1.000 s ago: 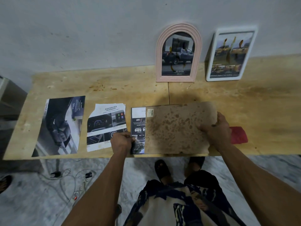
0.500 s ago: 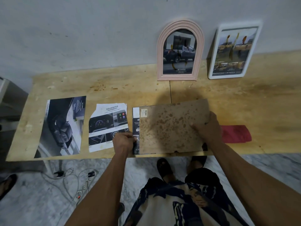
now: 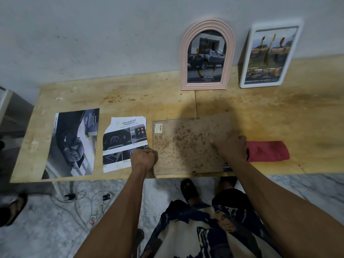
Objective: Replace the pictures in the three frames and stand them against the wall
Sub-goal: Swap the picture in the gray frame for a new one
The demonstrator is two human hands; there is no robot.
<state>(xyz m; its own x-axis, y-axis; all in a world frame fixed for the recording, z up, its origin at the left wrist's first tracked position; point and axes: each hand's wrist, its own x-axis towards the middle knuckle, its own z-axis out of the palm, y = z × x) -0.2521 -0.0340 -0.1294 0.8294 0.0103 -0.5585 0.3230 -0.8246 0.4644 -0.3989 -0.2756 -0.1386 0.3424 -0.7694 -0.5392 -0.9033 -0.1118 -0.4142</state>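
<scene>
A brown stained backing board (image 3: 186, 144) lies flat at the table's front edge, inside a thin frame rim that shows along its left and bottom sides. My left hand (image 3: 143, 158) is curled against the frame's lower left edge and grips it. My right hand (image 3: 231, 146) rests on the board's right end, fingers laid flat and pointing left. A dark corner of a picture (image 3: 227, 167) peeks out under my right wrist. A pink arched frame (image 3: 206, 56) and a white frame (image 3: 269, 55) stand against the wall, each holding a truck picture.
Two loose pictures lie left of the board: a large dark one (image 3: 72, 144) and a torn dashboard page (image 3: 124, 144). A red cloth (image 3: 268, 150) lies right of my right hand. The wooden table (image 3: 279, 112) abuts the wall. Cables (image 3: 83, 202) lie on the floor.
The backing board moved left and came down flat, covering the dark picture that showed at its left. My right hand shifted from gripping the board's edge to lying on top.
</scene>
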